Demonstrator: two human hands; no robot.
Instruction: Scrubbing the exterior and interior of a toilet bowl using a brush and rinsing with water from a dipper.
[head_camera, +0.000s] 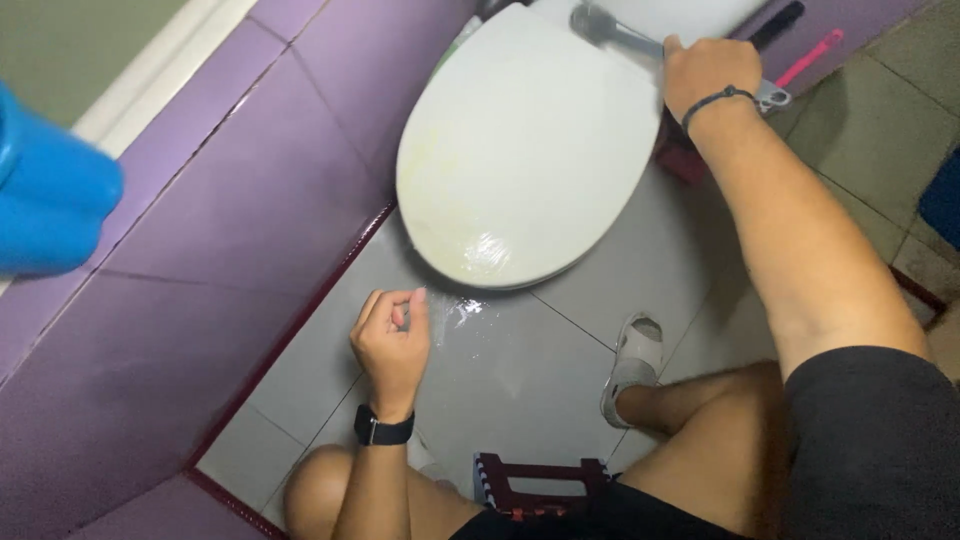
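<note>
My right hand (706, 72) is closed around the handle of a grey metal wrench (612, 30) whose head points up-left over the back of a white toilet lid (520, 150). The lid is shut and oval, with a crinkled bit of clear film near its front rim. My left hand (392, 340) hovers over the grey floor tiles in front of the toilet, fingers curled; a small grey piece seems pinched between thumb and fingers, but I cannot make it out clearly. A dark watch sits on the left wrist and a thin dark bracelet on the right.
Purple tiled wall (200, 250) runs along the left. A blue blurred object (50, 190) fills the left edge. A dark red low stool (540, 485) stands between my knees. My sandalled foot (632, 360) rests on wet grey floor. Pink and black handled tools (800, 40) lie behind the toilet.
</note>
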